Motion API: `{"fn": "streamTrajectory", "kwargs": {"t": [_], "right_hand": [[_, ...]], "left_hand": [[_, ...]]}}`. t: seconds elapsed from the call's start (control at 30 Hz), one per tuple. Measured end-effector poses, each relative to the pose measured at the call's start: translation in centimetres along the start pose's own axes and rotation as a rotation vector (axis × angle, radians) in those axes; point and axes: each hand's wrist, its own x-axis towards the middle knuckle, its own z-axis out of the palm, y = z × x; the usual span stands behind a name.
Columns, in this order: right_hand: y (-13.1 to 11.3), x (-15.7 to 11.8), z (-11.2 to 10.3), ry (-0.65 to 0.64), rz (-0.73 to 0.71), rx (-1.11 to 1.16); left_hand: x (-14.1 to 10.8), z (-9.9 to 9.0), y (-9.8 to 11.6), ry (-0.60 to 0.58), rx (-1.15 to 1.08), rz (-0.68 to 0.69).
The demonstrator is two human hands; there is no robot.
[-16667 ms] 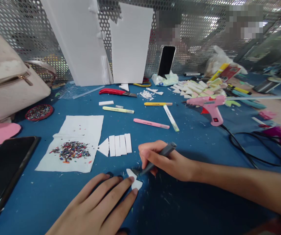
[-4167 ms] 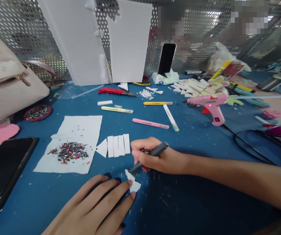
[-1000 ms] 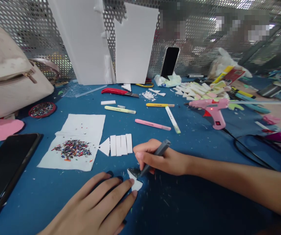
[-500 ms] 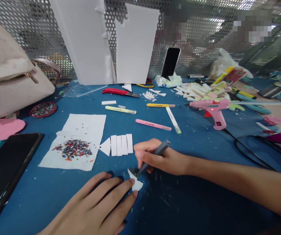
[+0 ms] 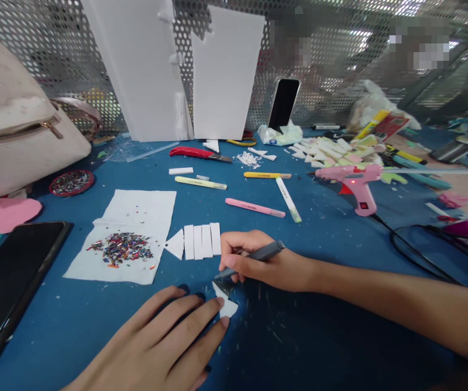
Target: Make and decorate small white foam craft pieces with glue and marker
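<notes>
My left hand (image 5: 164,336) lies flat with its fingers stretched out, and two fingertips hold down a small white piece (image 5: 229,308) with a pointed top. A dark grey patch covers part of this piece along its upper right edge. In my right hand (image 5: 254,263) is a grey marker (image 5: 269,250), gripped like a pen and slanting down to the left. Its tip is at the piece's upper point; whether they touch I cannot tell. Just above lie several white strips (image 5: 198,242) in a row, with a white triangle (image 5: 175,244) bearing a dark dot at their left end.
A paper sheet (image 5: 136,209) with colourful beads lies left, near a black phone (image 5: 17,282). Highlighters (image 5: 255,207) and a red utility knife (image 5: 197,153) are further back. At right stands a pink glue gun (image 5: 358,184) with its cable (image 5: 397,239). White boards (image 5: 228,76) lean behind.
The marker's tip has moved up and left along the white piece to its pointed top, and the marker lies flatter. My left hand has stayed in place.
</notes>
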Motion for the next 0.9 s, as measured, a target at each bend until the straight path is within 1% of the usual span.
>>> {"fn": "streamTrajectory", "kwargs": {"t": [0.1, 0.27, 0.37, 0.53, 0.67, 0.8, 0.9], "right_hand": [[0.0, 0.02, -0.02, -0.035, -0.009, 0.018], [-0.07, 0.03, 0.09, 0.005, -0.003, 0.023], [-0.04, 0.01, 0.12, -0.031, -0.008, 0.032], [-0.02, 0.02, 0.03, 0.017, -0.01, 0.008], [-0.04, -0.05, -0.01, -0.039, -0.014, 0.026], [-0.04, -0.06, 0.01, 0.005, -0.02, 0.011], [0.07, -0.06, 0.0, -0.041, -0.021, 0.016]], "left_hand": [[0.24, 0.01, -0.1, 0.013, -0.003, -0.009], [0.26, -0.03, -0.07, -0.002, -0.002, -0.008], [0.24, -0.07, -0.05, -0.015, 0.005, -0.014], [0.2, 0.09, -0.18, 0.007, 0.018, 0.007], [0.11, -0.08, -0.03, 0.011, 0.008, -0.014], [0.24, -0.45, 0.15, -0.002, -0.007, -0.027], [0.24, -0.46, 0.19, -0.009, -0.011, -0.029]]}}
